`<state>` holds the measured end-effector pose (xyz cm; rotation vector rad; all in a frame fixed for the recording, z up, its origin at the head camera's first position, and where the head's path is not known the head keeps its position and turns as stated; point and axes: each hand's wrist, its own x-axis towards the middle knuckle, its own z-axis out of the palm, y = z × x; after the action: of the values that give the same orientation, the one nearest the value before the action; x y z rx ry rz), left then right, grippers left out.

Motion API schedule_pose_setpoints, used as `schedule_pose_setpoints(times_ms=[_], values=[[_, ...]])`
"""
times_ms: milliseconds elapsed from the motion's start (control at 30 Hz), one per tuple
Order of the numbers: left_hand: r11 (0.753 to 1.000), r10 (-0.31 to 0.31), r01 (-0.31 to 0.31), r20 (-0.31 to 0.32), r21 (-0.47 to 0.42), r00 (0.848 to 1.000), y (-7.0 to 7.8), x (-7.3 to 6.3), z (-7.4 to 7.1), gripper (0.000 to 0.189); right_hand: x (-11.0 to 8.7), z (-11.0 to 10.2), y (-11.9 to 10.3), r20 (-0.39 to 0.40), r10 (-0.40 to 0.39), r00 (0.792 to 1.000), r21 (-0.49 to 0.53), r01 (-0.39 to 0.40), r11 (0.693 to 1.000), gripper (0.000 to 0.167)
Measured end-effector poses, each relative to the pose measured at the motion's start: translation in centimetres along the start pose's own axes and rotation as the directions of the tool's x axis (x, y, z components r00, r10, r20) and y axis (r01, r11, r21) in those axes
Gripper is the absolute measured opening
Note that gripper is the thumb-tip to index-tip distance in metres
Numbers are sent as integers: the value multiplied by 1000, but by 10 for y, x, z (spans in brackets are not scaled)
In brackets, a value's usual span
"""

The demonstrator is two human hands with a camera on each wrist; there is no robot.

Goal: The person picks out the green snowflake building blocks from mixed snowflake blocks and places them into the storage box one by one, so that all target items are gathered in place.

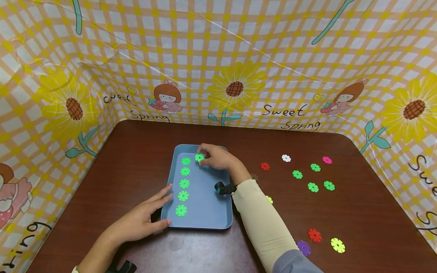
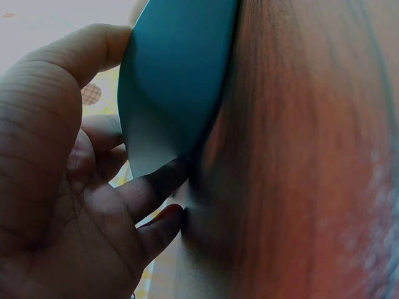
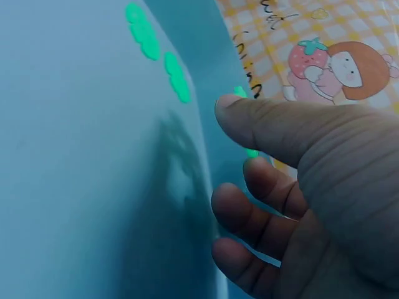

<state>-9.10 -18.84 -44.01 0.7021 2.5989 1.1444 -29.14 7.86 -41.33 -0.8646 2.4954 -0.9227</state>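
Observation:
A shallow blue tray (image 1: 208,204) lies on the dark brown table, with a column of several green notched plastic discs (image 1: 184,183) along its left side. Over the tray's far end, my right hand (image 1: 218,157) pinches another green disc (image 1: 199,157) between thumb and forefinger. The right wrist view shows this held disc (image 3: 252,153) nearly edge-on, raised above the tray floor. At the tray's left edge my left hand (image 1: 141,220) has its fingers spread, touching the rim. The left wrist view has its thumb and fingertips against the tray's outer wall (image 2: 177,68).
Right of the tray, loose discs lie scattered: several green ones (image 1: 297,174), red ones (image 1: 314,235), a white one (image 1: 286,158), a pink one (image 1: 327,160), a purple one (image 1: 303,248) and yellow ones (image 1: 338,245). A checked, flower-printed cloth (image 1: 191,49) encloses the table's back and sides.

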Motion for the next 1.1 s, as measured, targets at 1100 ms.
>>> schedule_pose_setpoints(times_ms=[1100], values=[[1000,8,-8,-5,7,1000,0,0,-1,77,7,19,4,-61,-16,998,-134,7,991,25]])
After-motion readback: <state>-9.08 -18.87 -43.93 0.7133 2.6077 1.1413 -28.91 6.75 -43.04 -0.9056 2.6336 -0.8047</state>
